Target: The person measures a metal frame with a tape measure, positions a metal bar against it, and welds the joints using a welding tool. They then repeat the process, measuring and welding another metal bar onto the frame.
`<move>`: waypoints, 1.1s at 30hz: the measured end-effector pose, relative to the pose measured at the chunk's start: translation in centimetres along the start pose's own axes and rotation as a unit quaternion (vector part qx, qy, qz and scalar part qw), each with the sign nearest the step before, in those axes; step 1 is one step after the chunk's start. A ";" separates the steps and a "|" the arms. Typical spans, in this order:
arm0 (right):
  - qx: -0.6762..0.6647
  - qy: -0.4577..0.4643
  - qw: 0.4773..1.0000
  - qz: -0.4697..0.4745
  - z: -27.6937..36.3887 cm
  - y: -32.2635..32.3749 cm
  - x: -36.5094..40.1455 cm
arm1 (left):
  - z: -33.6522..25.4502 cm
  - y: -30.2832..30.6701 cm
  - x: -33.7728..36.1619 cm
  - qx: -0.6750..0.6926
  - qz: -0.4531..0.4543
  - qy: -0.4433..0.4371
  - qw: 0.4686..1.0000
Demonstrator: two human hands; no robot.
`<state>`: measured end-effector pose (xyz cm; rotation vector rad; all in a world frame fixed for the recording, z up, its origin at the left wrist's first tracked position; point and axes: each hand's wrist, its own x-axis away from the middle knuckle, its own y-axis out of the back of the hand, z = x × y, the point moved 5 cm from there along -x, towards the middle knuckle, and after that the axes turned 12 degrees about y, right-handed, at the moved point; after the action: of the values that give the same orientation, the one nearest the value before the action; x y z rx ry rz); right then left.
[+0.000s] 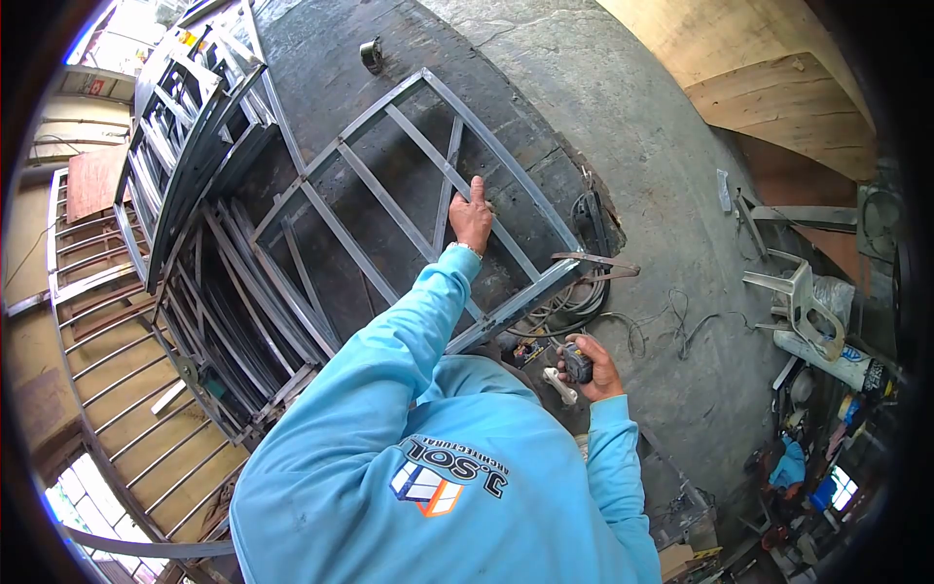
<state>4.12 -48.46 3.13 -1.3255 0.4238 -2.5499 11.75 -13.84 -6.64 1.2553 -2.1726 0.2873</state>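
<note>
A grey welded metal frame point(373, 190) with several crossbars and a diagonal brace leans in front of me. My left hand point(472, 219) reaches out to its middle and grips a bar where two pieces cross; the thumb points forward and the other fingers are partly hidden. Close to my body, my right hand point(601, 368) is closed around a dark tape measure point(578, 365). Just beyond the near end of the frame's bottom bar point(525, 300) lies a rusty clamp-like metal piece point(608, 263). Below the tape measure is a small pale object point(559, 387) I cannot make out.
Bundled metal bars and frames point(258, 273) stand on the left beside a long barred frame point(136, 380). Coiled cables point(574, 302) lie on the concrete floor point(632, 156). A pale plastic chair point(803, 297) and plywood sheets point(778, 107) are on the right. A metal ring point(371, 55) sits ahead.
</note>
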 end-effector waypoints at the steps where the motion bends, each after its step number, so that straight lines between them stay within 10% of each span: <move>1: 0.001 -0.002 1.000 0.002 0.0 -0.2 0.0 | 0.3 0.2 -0.3 0.001 -0.001 -0.002 1.000; 4: 0.043 0.011 0.999 0.014 -0.2 -0.1 -0.6 | -1.2 1.0 -0.1 -0.165 -0.016 -0.065 0.984; 6: 0.065 0.047 0.997 0.022 -0.3 -0.2 -1.2 | -2.9 1.6 2.4 -0.243 0.094 0.155 0.953; 10: 0.201 0.167 0.964 0.057 1.9 -2.9 -1.2 | -4.1 2.6 6.3 -0.471 0.099 -0.069 0.874; 12: 0.216 0.172 0.959 0.068 2.1 -4.0 -1.5 | -2.7 1.7 10.8 -0.411 0.317 -0.088 0.850; 14: 0.292 0.303 0.900 0.111 2.3 -5.0 -2.1 | -0.7 1.4 16.5 -0.254 0.502 0.125 0.817; 16: 0.307 0.289 0.901 0.100 2.9 -6.1 -1.6 | 1.0 1.2 18.7 -0.209 0.552 0.112 0.800; 22: 0.429 0.285 0.837 0.182 4.6 -5.6 0.3 | -1.0 2.9 18.2 -0.303 0.564 0.116 0.760; 29: 0.670 0.313 0.673 0.019 14.0 3.7 1.3 | -3.6 4.1 8.7 -0.254 0.530 0.071 0.806; 33: 0.751 0.357 0.555 0.000 20.8 0.2 2.8 | -4.1 3.8 4.4 -0.353 0.259 -0.079 0.895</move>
<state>19.70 -52.58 16.53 0.3834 -1.3762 -1.9506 8.55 -13.10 -0.30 0.2935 -2.3849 -0.3928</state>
